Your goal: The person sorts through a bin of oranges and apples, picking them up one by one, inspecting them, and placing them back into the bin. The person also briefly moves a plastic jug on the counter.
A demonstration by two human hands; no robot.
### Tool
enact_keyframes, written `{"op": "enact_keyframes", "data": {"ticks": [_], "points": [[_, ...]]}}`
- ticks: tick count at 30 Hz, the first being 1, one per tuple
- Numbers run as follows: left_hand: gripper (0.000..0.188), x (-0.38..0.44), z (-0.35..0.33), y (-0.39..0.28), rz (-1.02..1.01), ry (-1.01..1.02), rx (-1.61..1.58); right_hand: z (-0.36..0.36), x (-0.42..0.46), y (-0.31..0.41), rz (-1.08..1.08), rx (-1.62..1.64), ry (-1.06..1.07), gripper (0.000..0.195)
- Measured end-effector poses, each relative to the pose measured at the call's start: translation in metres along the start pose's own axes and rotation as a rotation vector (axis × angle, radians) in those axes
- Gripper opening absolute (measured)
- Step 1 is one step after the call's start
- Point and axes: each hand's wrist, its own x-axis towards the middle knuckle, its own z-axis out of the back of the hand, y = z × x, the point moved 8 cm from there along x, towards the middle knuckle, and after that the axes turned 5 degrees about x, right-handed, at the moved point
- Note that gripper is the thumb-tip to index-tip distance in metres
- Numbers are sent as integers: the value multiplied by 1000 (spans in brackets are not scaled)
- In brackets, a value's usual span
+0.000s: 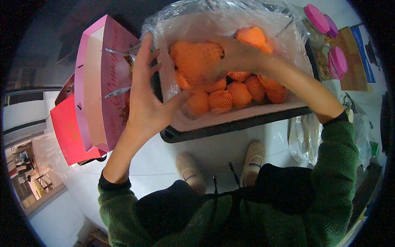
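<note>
My right hand (234, 57) reaches in from the right over a dark-edged box (234, 125) and is blurred. Its fingers are around an orange fruit in an orange foam net (194, 60), which looks raised above the others. Several more netted orange fruits (220, 101) lie below it. Clear plastic film (197, 12) and pale lining (296, 61) surround the fruit. At the box's left side my left hand (148, 102) is empty, thumb and fingers spread. Its thumb reaches over the near left part of the box.
A pink paper gift bag (92, 80) bearing writing stands left of the box, with a red bag (69, 129) beside it. Jars with pink lids (338, 60) and cardboard (355, 58) are at the right. Plastic bags (305, 136) lie there too. My slippered feet (189, 168) are close below the box.
</note>
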Motion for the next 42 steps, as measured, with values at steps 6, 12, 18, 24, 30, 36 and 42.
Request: {"op": "enact_keyframes", "data": {"ticks": [6, 12, 18, 24, 30, 36, 42], "points": [[99, 6, -9, -15, -33, 64, 230, -28, 17, 5, 97, 139, 3, 67], [83, 1, 33, -4, -7, -59, 120, -19, 9, 7, 75, 321, -48, 63], [89, -84, 81, 63, 684, -135, -556, 15, 24, -109, 214, -960, -309, 84], [104, -120, 76, 61, 688, -233, -655, 8, 50, -141, -115, -1322, -139, 100], [103, -143, 78, 72, 794, -163, -660, 32, 63, -138, -82, -1287, -286, 95], [100, -136, 75, 70, 846, -204, -733, 92, 72, -138, -138, -1464, -402, 93], [100, -125, 70, 71, 793, -211, -730, 66, 69, -128, 116, -1590, -419, 79]]}}
